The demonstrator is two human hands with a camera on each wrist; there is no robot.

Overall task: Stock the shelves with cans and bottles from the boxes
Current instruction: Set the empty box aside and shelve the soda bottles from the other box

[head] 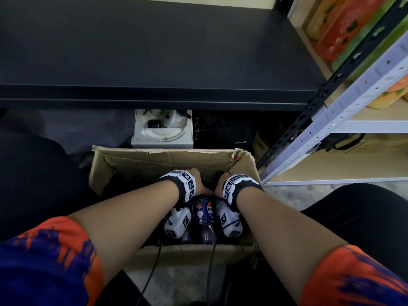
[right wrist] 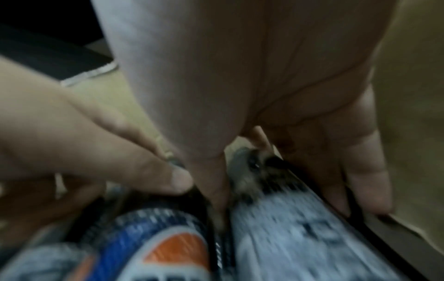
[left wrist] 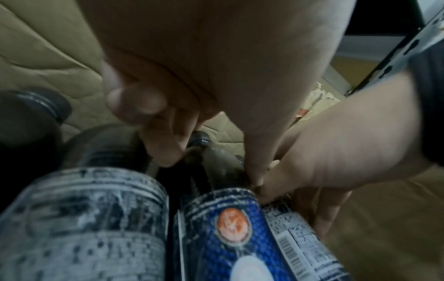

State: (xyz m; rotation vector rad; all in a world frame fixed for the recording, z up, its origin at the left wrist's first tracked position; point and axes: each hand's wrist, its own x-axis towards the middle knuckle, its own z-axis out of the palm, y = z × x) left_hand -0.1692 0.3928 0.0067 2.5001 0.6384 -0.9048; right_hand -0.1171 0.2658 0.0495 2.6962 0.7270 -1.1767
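Dark cola bottles lie side by side in an open cardboard box [head: 154,161] on the floor. Both my hands are down inside it. My left hand [head: 199,184] [left wrist: 206,161] curls round the neck and shoulder of the middle blue-labelled bottle [left wrist: 228,228] [head: 203,210], fingers on one side, thumb on the other. My right hand [head: 219,184] [right wrist: 288,194] wraps the bottle on the right [right wrist: 300,237], thumb wedged between the two bottles, fingers along the box wall side. The two thumbs nearly touch. Another bottle [left wrist: 84,218] lies on the left.
A wide black shelf board [head: 154,51] hangs over the space just beyond the box. A white metal rack [head: 353,102] with colourful jars [head: 344,29] stands on the right. A white case [head: 162,129] and a black bag [head: 223,131] sit behind the box.
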